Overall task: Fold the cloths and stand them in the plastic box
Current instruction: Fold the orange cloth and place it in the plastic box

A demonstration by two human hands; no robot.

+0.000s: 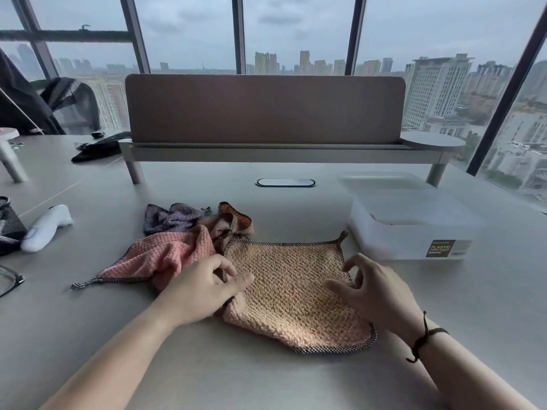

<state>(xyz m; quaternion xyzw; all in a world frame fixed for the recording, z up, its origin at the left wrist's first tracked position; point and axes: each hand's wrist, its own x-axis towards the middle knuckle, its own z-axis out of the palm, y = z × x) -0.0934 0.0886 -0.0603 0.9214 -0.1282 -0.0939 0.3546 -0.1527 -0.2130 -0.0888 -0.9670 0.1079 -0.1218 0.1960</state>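
A peach waffle cloth (291,287) with dark checked trim lies spread flat on the desk in front of me. My left hand (204,290) rests on its left edge with the fingertips pinching the trim. At the cloth's right edge my right hand (374,288) hovers with curled, parted fingers, touching or just above the trim. A pink cloth (165,255), a purple cloth (171,218) and an orange cloth (236,220) lie crumpled together behind and left. The translucent plastic box (414,232) stands at the right, a little beyond the peach cloth.
A white handheld device (47,226) and a black mesh holder (9,223) sit at the left, with glasses (9,279) near the left edge. A desk divider on a raised shelf (266,113) runs along the back. A cable grommet (285,182) lies mid-desk.
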